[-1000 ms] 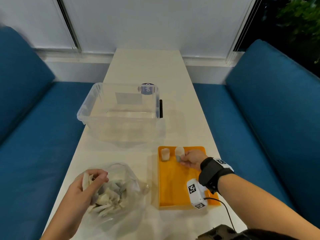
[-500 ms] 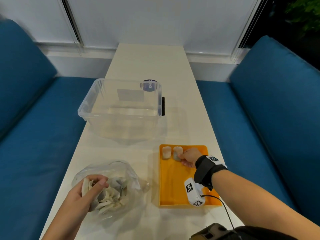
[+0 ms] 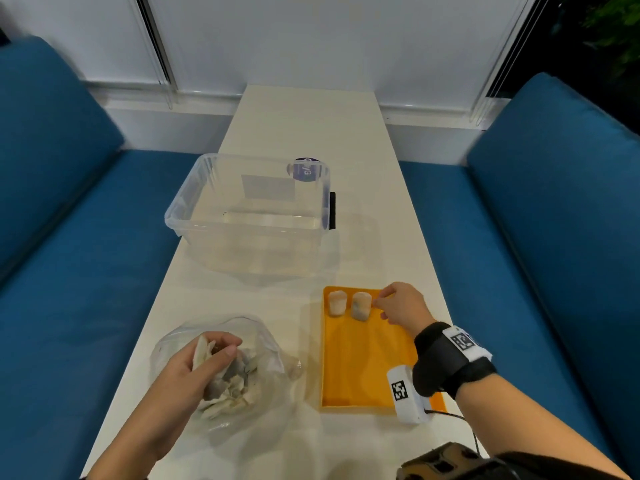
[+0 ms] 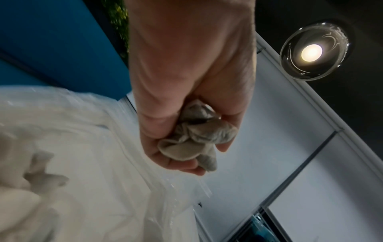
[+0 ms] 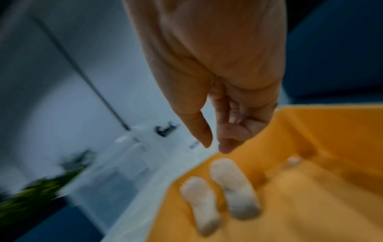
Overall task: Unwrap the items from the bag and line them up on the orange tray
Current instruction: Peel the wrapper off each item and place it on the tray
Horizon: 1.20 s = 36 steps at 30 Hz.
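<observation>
Two small pale cylindrical items [image 3: 337, 302] [image 3: 361, 305] stand side by side at the far left end of the orange tray [image 3: 363, 368]. My right hand [image 3: 381, 301] hovers just right of them, fingers loosely curled, holding nothing; in the right wrist view the thumb and forefinger of that hand [image 5: 215, 147] are apart above the items [image 5: 234, 188]. My left hand [image 3: 207, 355] grips a crumpled pale wrapper [image 4: 192, 139] over the clear plastic bag [image 3: 273, 344], which holds several more crumpled wrapped pieces.
An empty clear plastic bin [image 3: 249, 216] stands on the white table [image 3: 304, 126] beyond the bag and tray, with a small black object [image 3: 332, 211] at its right side. Blue sofa seats [image 3: 86, 306] flank the narrow table on both sides.
My right hand has let go of the second item and drawn back to the right of it. My left hand stays over the bag with the wrapper.
</observation>
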Tool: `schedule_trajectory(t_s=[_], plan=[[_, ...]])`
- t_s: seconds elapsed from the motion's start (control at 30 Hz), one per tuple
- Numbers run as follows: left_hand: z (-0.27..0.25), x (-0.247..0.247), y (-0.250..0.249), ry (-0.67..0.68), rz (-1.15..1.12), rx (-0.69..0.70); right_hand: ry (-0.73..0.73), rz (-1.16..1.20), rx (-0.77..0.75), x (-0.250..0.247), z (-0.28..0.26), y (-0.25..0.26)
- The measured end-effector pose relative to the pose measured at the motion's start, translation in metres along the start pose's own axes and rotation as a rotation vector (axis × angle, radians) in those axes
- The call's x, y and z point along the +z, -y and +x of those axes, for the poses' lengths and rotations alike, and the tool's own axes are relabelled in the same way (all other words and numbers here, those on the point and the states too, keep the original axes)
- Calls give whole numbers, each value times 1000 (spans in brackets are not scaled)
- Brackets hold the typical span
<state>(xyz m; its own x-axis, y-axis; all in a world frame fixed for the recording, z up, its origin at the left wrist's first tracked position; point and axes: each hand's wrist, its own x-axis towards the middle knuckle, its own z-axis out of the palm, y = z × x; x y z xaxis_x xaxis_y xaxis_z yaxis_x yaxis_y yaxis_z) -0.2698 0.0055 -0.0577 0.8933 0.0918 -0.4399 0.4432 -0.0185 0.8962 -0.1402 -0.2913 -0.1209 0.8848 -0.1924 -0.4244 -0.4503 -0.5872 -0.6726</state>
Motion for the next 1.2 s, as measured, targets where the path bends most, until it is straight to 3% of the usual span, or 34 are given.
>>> schedule_trajectory(t_s=[0.07, 0.17, 0.27, 0.33, 0.47, 0.77, 0.93, 1.07, 1.2], plan=[[2, 8, -5, 39, -37, -12, 79, 10, -171, 0, -32, 20], [4, 19, -16, 106, -80, -14, 333, 53, -412, 10, -81, 51], [9, 26, -22, 149, -126, 4, 520, 66, -564, 22, -112, 69], [11, 31, -26, 165, -163, 6, 542, 37, -633, 28, -119, 73], [10, 39, -31, 196, -236, -4, 437, 14, -723, 40, -119, 72], [2, 32, -31, 238, -187, -37, 494, 317, -574, 38, -120, 63], [1, 31, -31, 185, -125, 38, 567, 562, -432, 32, -122, 57], [0, 34, -30, 265, -95, 116, 577, 614, -366, 30, -124, 56], [1, 38, -30, 189, 18, 162, 583, 597, -331, 30, -124, 56]])
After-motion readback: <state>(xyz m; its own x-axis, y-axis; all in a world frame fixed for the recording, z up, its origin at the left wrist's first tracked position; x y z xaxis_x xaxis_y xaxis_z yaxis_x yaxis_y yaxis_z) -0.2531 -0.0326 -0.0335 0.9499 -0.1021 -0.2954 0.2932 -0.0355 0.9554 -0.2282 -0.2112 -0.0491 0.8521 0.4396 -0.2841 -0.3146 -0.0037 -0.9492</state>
